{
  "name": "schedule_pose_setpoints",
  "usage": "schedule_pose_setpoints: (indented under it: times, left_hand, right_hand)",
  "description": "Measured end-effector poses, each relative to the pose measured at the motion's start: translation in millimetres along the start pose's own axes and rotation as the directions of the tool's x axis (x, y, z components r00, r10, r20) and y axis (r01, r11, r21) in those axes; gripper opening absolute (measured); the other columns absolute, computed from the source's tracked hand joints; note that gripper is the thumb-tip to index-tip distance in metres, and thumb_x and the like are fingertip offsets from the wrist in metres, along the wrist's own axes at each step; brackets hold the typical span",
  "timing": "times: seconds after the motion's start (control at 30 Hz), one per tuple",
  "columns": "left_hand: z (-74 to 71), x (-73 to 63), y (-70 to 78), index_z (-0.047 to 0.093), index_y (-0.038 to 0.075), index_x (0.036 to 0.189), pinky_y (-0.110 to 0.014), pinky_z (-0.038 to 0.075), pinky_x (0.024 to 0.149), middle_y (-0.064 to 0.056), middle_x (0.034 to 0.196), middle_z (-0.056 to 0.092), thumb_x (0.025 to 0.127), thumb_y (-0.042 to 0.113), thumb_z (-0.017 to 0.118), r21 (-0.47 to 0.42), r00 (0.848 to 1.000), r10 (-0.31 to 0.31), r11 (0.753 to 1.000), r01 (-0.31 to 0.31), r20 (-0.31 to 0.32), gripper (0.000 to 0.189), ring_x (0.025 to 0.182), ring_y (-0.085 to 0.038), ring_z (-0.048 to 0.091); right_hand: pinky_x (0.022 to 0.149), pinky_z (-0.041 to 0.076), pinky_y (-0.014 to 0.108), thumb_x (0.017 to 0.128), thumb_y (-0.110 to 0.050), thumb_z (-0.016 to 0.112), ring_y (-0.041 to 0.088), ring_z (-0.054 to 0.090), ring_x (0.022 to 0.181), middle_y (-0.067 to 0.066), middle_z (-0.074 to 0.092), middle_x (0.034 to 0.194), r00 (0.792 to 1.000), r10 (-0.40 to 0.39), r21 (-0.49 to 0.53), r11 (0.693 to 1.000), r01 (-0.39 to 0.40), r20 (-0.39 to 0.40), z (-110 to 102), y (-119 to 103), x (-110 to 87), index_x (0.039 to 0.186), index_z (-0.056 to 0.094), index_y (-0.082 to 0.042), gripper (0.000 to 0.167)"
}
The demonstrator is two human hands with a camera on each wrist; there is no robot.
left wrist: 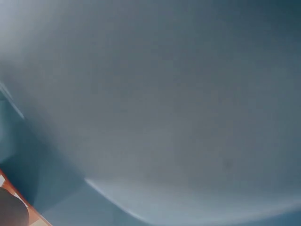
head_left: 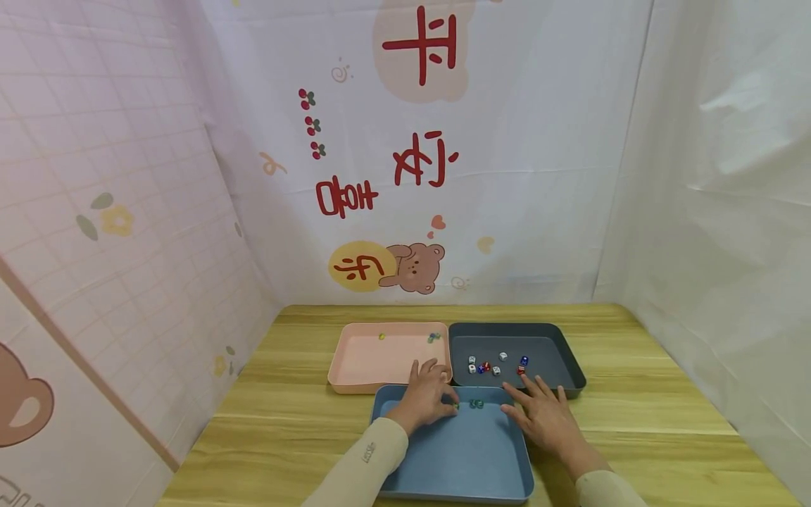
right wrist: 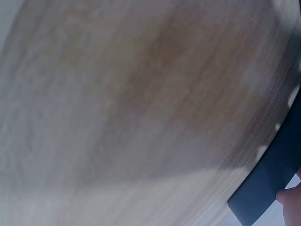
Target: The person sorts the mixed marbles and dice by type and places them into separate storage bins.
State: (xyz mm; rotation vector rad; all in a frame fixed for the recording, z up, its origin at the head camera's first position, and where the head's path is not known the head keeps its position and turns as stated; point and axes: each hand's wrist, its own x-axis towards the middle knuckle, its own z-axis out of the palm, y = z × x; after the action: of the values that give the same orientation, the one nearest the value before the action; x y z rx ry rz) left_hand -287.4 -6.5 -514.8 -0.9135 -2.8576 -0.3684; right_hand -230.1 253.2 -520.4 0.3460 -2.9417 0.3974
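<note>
In the head view my left hand reaches over the far rim of the blue tray. Its thumb and index finger pinch a small greenish marble, mostly covered by the fingertips. Just right of it, a few green marbles lie by the tray's far wall. My right hand has its fingers spread, close over the blue tray's right far corner and the near edge of the dark grey tray. Nothing shows in its grasp. A fingertip appears beside the dark tray's wall in the right wrist view.
White, red and blue dice are scattered in the dark tray. The pink tray, left of it, holds a yellow marble and several blue-green marbles. All three trays sit close together on a wooden table, with printed cloth walls around it.
</note>
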Motion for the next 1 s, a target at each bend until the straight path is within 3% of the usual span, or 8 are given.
schedule_pose_setpoints:
  times: [0.37,0.57,0.73,0.83,1.0]
  left_hand:
    - [-9.2,2.9,-4.2,0.080,0.028,0.089,-0.067,0.014,0.111,-0.006,0.140,0.053,0.082,0.033,0.081,-0.163,1.000,-0.020,0.986,0.018,-0.011,0.009,0.141,-0.034,0.031]
    - [-25.5,11.5,-6.5,0.080,0.026,0.089,-0.068,0.010,0.112,-0.009,0.142,0.052,0.083,0.032,0.080,-0.251,0.998,-0.052,0.967,0.043,-0.030,0.008,0.141,-0.034,0.031]
    - [-41.1,20.9,-20.0,0.080,0.021,0.091,-0.069,0.009,0.111,-0.011,0.141,0.051,0.085,0.029,0.079,-0.302,0.993,-0.102,0.950,0.078,-0.066,0.010,0.140,-0.035,0.032]
    - [-49.3,25.5,-32.4,0.080,0.019,0.093,-0.069,0.010,0.111,-0.012,0.141,0.051,0.086,0.026,0.078,-0.350,0.984,-0.151,0.931,0.108,-0.096,0.010,0.139,-0.037,0.032]
    - [-62.1,33.7,-55.0,0.079,0.019,0.097,-0.066,0.010,0.111,-0.015,0.144,0.049,0.089,0.027,0.075,-0.455,0.954,-0.281,0.866,0.205,-0.104,0.012,0.138,-0.041,0.033]
  right_hand:
    - [0.102,0.018,0.077,0.097,-0.056,0.051,0.051,0.034,0.137,0.023,0.046,0.147,1.000,-0.011,0.005,1.000,0.012,-0.015,3,3,0.3,0.140,0.059,-0.020,0.057]
    - [0.102,0.020,0.077,0.097,-0.052,0.055,0.052,0.036,0.135,0.023,0.048,0.145,0.999,-0.015,0.000,1.000,0.015,-0.032,6,4,2.0,0.139,0.060,-0.020,0.053]
    - [0.103,0.018,0.077,0.097,-0.052,0.055,0.052,0.034,0.137,0.023,0.047,0.146,0.999,-0.010,0.012,1.000,0.010,-0.035,6,4,1.1,0.140,0.059,-0.020,0.054]
    - [0.103,0.018,0.077,0.098,-0.053,0.054,0.052,0.034,0.137,0.022,0.047,0.146,0.999,-0.011,0.012,1.000,0.011,-0.034,7,4,0.9,0.140,0.059,-0.020,0.054]
    - [0.103,0.018,0.077,0.097,-0.054,0.053,0.050,0.034,0.137,0.021,0.047,0.147,1.000,-0.006,0.003,1.000,0.006,-0.030,8,6,1.5,0.140,0.059,-0.021,0.054]
